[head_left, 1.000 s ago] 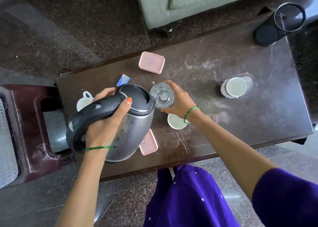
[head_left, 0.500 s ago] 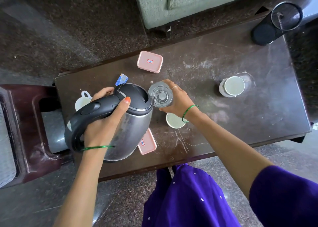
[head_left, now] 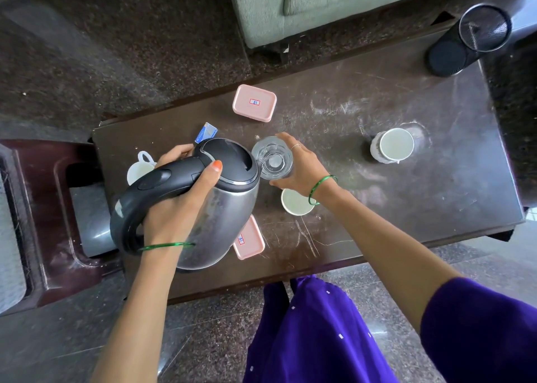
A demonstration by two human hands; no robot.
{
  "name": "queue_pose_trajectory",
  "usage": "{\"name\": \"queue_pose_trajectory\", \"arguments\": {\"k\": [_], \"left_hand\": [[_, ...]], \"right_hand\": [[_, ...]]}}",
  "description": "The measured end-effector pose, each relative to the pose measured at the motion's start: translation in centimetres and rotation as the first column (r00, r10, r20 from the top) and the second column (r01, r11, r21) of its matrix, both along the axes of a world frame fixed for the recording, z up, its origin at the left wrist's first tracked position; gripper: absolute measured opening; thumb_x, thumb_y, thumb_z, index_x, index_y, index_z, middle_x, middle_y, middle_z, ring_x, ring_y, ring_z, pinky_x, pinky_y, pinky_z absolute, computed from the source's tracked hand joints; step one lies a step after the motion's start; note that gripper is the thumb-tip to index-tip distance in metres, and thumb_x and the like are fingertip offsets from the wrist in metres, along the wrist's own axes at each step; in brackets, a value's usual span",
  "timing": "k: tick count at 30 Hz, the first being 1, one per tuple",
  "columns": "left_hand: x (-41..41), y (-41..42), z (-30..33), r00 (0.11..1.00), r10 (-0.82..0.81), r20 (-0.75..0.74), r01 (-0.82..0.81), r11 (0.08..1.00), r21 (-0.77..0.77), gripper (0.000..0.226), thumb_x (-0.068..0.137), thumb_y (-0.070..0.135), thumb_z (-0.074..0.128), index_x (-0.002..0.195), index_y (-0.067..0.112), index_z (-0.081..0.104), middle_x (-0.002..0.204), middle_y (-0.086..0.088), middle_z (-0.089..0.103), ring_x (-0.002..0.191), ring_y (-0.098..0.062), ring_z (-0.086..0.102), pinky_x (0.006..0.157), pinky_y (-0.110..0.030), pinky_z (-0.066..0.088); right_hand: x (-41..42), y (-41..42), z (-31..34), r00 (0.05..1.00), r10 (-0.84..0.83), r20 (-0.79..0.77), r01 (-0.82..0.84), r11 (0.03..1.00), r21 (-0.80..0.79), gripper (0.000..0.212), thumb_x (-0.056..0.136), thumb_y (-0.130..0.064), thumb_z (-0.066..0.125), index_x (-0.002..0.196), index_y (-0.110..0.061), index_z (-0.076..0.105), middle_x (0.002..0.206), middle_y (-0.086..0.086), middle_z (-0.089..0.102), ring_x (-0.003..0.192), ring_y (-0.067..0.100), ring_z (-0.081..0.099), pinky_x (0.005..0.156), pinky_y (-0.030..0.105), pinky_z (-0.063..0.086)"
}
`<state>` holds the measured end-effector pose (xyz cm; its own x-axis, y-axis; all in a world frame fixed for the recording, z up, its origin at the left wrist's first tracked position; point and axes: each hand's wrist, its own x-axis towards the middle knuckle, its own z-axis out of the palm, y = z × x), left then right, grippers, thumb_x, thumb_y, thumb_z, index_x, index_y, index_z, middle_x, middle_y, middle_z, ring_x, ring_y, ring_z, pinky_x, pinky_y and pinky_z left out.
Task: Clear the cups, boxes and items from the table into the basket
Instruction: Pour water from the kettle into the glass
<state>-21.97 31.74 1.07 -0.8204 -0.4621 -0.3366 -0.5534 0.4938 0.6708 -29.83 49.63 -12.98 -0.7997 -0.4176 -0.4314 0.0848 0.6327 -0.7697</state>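
My left hand (head_left: 177, 208) grips the black handle of a steel kettle (head_left: 220, 208), tilted with its spout at the rim of a clear glass (head_left: 271, 157). My right hand (head_left: 299, 170) holds that glass above the dark table (head_left: 392, 223). On the table lie a pink box (head_left: 254, 103) at the back, a second pink box (head_left: 250, 241) partly under the kettle, a small blue packet (head_left: 206, 132), a white cup with a handle (head_left: 139, 167) behind the kettle, a white cup (head_left: 295, 204) under my right wrist and a white cup (head_left: 392, 146) to the right.
A black mesh basket (head_left: 470, 38) lies on its side at the table's far right corner. A grey-green sofa (head_left: 334, 2) stands beyond the table. A dark red wooden chair arm (head_left: 43, 223) sits at the left. My purple garment (head_left: 319, 333) is at the near edge.
Both hands, the kettle and the glass hold almost the same pose; the view has shifted only slightly.
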Motion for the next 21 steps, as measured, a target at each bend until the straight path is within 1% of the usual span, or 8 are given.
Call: {"name": "queue_pose_trajectory", "arguments": {"k": [5, 7, 8, 10, 11, 12, 17, 21], "left_hand": [[0.03, 0.03, -0.02, 1.0, 0.0, -0.017, 0.0, 1.0, 0.006, 0.05, 0.086, 0.038, 0.062, 0.129, 0.013, 0.057, 0.13, -0.005, 0.059, 0.122, -0.019, 0.051, 0.093, -0.022, 0.031], [0.07, 0.06, 0.01, 1.0, -0.006, -0.016, 0.006, 1.0, 0.007, 0.049, 0.087, 0.037, 0.062, 0.129, 0.013, 0.056, 0.129, -0.004, 0.059, 0.118, -0.015, 0.052, 0.092, -0.02, 0.031], [0.11, 0.07, 0.02, 1.0, -0.005, -0.018, 0.005, 1.0, 0.012, 0.047, 0.087, 0.035, 0.063, 0.128, 0.012, 0.056, 0.127, -0.003, 0.059, 0.113, -0.007, 0.054, 0.091, -0.015, 0.032], [0.27, 0.03, -0.08, 0.998, 0.021, -0.051, -0.019, 0.999, 0.041, 0.041, 0.088, 0.028, 0.065, 0.125, 0.011, 0.058, 0.12, 0.001, 0.061, 0.096, 0.015, 0.054, 0.083, 0.0, 0.033], [0.36, 0.0, -0.19, 0.997, 0.037, -0.063, -0.034, 0.998, 0.052, 0.039, 0.088, 0.025, 0.066, 0.123, 0.01, 0.058, 0.116, 0.004, 0.061, 0.091, 0.021, 0.053, 0.079, 0.006, 0.032], [0.41, -0.02, -0.3, 0.997, 0.045, -0.065, -0.042, 0.998, 0.057, 0.038, 0.088, 0.024, 0.067, 0.122, 0.01, 0.059, 0.114, 0.006, 0.061, 0.089, 0.024, 0.052, 0.077, 0.008, 0.031], [0.48, -0.11, -0.48, 0.996, 0.054, -0.075, -0.049, 0.997, 0.066, 0.037, 0.088, 0.024, 0.067, 0.121, 0.011, 0.059, 0.111, 0.01, 0.06, 0.087, 0.026, 0.052, 0.076, 0.009, 0.031], [0.65, 0.0, -0.56, 0.993, 0.067, -0.102, -0.059, 0.995, 0.078, 0.035, 0.087, 0.023, 0.068, 0.12, 0.012, 0.06, 0.099, 0.025, 0.057, 0.088, 0.028, 0.051, 0.075, 0.009, 0.032]], "right_hand": [[-0.01, 0.0, -0.06, 1.0, 0.004, 0.002, -0.004, 1.0, 0.006, 0.092, 0.061, -0.018, 0.085, 0.137, -0.021, 0.034, 0.13, 0.006, 0.054, 0.115, 0.026, 0.054, 0.099, 0.033, 0.041], [0.01, 0.0, -0.08, 1.0, 0.002, 0.004, -0.002, 1.0, 0.005, 0.092, 0.061, -0.019, 0.085, 0.137, -0.021, 0.034, 0.129, 0.006, 0.055, 0.115, 0.026, 0.053, 0.099, 0.033, 0.041], [0.01, -0.01, -0.09, 1.0, 0.001, 0.004, -0.001, 1.0, 0.006, 0.092, 0.061, -0.019, 0.085, 0.137, -0.021, 0.034, 0.129, 0.006, 0.055, 0.115, 0.026, 0.053, 0.099, 0.033, 0.041], [0.02, -0.02, -0.11, 1.0, 0.0, 0.005, 0.0, 1.0, 0.007, 0.092, 0.061, -0.019, 0.085, 0.138, -0.021, 0.033, 0.129, 0.006, 0.054, 0.115, 0.026, 0.053, 0.099, 0.034, 0.041], [0.03, 0.0, -0.12, 1.0, -0.001, 0.004, 0.001, 1.0, 0.006, 0.092, 0.061, -0.019, 0.085, 0.138, -0.021, 0.033, 0.129, 0.006, 0.054, 0.115, 0.027, 0.053, 0.099, 0.034, 0.04], [0.05, 0.01, -0.13, 1.0, -0.002, 0.003, 0.002, 1.0, 0.005, 0.092, 0.061, -0.019, 0.085, 0.138, -0.021, 0.033, 0.129, 0.006, 0.054, 0.115, 0.027, 0.053, 0.099, 0.034, 0.04], [0.04, 0.01, -0.17, 1.0, 0.0, 0.004, 0.0, 1.0, 0.004, 0.093, 0.061, -0.019, 0.085, 0.138, -0.021, 0.033, 0.13, 0.006, 0.054, 0.115, 0.027, 0.053, 0.1, 0.035, 0.041], [-0.01, 0.0, -0.2, 1.0, 0.006, 0.005, -0.006, 1.0, 0.012, 0.094, 0.061, -0.018, 0.085, 0.139, -0.02, 0.033, 0.129, 0.007, 0.055, 0.116, 0.027, 0.053, 0.099, 0.032, 0.04]]}}
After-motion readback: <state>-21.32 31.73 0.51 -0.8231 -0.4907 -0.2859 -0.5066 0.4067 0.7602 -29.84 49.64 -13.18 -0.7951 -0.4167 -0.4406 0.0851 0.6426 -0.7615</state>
